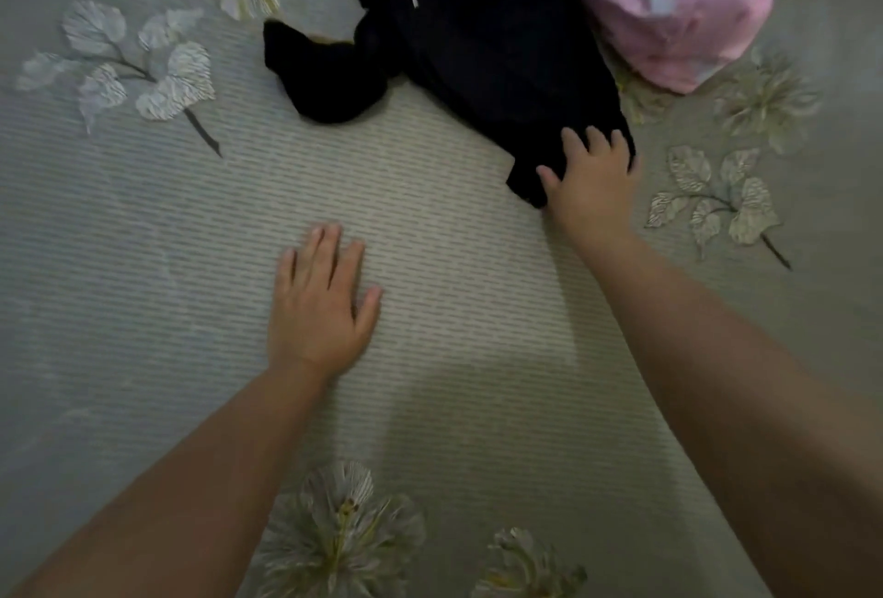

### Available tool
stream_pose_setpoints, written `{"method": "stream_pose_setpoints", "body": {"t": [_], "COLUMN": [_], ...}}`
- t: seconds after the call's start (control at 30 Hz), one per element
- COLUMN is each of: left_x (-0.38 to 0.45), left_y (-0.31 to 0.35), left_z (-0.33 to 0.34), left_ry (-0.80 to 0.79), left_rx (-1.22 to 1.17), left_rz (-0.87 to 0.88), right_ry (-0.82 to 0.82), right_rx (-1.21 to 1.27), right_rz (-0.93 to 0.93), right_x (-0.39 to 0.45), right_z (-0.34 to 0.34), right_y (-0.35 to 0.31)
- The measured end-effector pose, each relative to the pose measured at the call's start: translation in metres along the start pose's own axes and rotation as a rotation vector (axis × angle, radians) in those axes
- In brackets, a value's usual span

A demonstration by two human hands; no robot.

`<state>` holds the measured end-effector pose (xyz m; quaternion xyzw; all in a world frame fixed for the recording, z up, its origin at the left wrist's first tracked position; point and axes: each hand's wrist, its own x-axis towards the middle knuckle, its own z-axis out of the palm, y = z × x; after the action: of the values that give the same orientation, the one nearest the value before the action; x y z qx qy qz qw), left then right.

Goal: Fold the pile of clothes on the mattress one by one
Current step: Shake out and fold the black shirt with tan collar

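The black garment (468, 38) lies crumpled at the far side of the mattress (430, 263), touching the pink garment (669, 0). The right hand (592, 177) rests on its near corner, fingers curled into the fabric. The left hand (320, 306) lies flat and empty on the sheet. Risk: pulling by one corner may drag the pink garment along or twist the black one further.

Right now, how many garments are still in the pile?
2 that I can tell: a black garment at top centre, its near corner under the right hand, and a pink garment at its right. The black mass may hide more.
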<state>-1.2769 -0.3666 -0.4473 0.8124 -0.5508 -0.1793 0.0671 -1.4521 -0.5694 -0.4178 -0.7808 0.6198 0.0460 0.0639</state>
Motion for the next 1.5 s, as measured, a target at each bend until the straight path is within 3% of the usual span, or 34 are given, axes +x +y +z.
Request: {"method": "stream_pose_setpoints", "body": {"t": [0.2,0.37,0.57,0.73,0.87,0.97,1.07,1.17,1.27,1.37,1.43,1.5], "left_x": [0.003,0.005,0.006,0.003,-0.029,-0.061,-0.078,-0.082,-0.100,-0.136,-0.161,-0.182], "left_y": [0.000,0.001,-0.001,-0.001,0.014,0.041,0.060,0.059,0.047,0.042,0.042,0.043], "left_z": [0.002,0.000,0.004,-0.001,-0.006,0.001,0.003,-0.016,-0.053,-0.077,-0.081,-0.079], "left_ry": [-0.024,-0.040,-0.009,0.012,0.062,-0.157,-0.320,-0.399,-0.552,-0.521,-0.505,-0.583], "left_rx": [0.013,0.061,0.094,0.025,-0.014,0.125,0.191,0.199,0.322,0.308,0.282,0.293], "left_rz": [-0.003,0.004,0.023,0.016,0.321,0.528,0.510,0.484,0.520,0.504,0.450,0.375], "right_ry": [0.116,0.041,0.015,-0.080,-0.468,-0.701,-0.747,-0.593,-0.279,-0.114,-0.224,-0.533], "right_rx": [0.145,0.296,0.196,0.389,0.475,0.377,0.313,0.250,0.536,0.653,0.518,0.275], "right_rz": [0.083,0.172,0.003,-0.025,0.083,0.050,0.008,-0.015,0.077,0.061,-0.032,-0.156], "right_x": [0.013,0.015,-0.060,-0.173,-0.265,-0.309,-0.322,-0.316,-0.309,-0.319,-0.336,-0.353], "right_z": [0.016,0.008,0.016,0.019,0.017,0.013,0.004,-0.010,-0.038,-0.054,-0.048,-0.034], "right_y": [0.002,0.003,0.002,0.028,0.072,0.091,0.104,0.119,0.133,0.141,0.139,0.134]}}
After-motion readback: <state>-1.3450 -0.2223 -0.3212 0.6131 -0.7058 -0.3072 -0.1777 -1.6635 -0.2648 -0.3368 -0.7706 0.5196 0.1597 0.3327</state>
